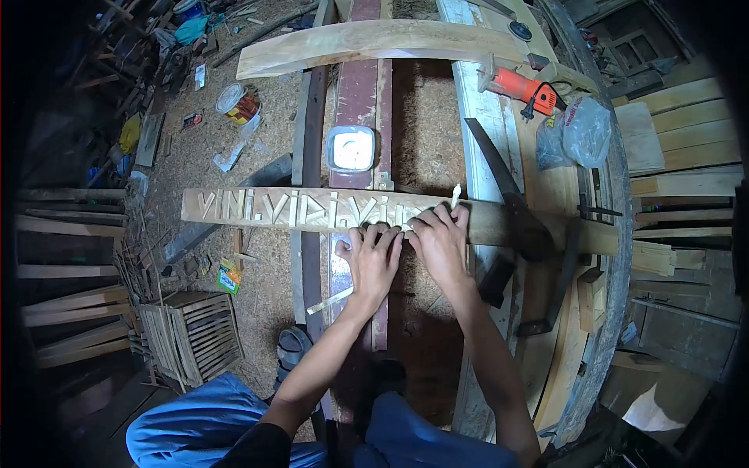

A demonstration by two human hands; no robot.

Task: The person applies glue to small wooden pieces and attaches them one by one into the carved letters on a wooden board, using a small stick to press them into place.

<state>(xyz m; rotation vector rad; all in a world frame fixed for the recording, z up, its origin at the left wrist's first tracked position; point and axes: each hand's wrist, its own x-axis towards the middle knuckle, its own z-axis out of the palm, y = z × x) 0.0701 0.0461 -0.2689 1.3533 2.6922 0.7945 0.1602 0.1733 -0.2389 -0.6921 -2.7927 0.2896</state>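
Note:
A long wooden board (264, 220) lies across the bench, with pale wooden letter strips (292, 208) standing out on it, reading roughly "VINI.VIDI.VI". My left hand (372, 261) bends its fingers over the board's near edge, pinching at a small pale letter piece (406, 228). Close beside it, my right hand (438, 243) is closed, its fingertips at the same piece. Between the right fingers a thin, white-tipped stick (456, 193) points up. A thin wood strip (330, 300) lies near my left wrist. My fingers partly hide the last letters.
Beyond the board stands a square plastic tub (351, 150) of white stuff. A handsaw (499, 168) crosses the board's right part. At the right are an orange power tool (519, 87) and a plastic bag (587, 132). A curved plank (367, 43) lies at the back.

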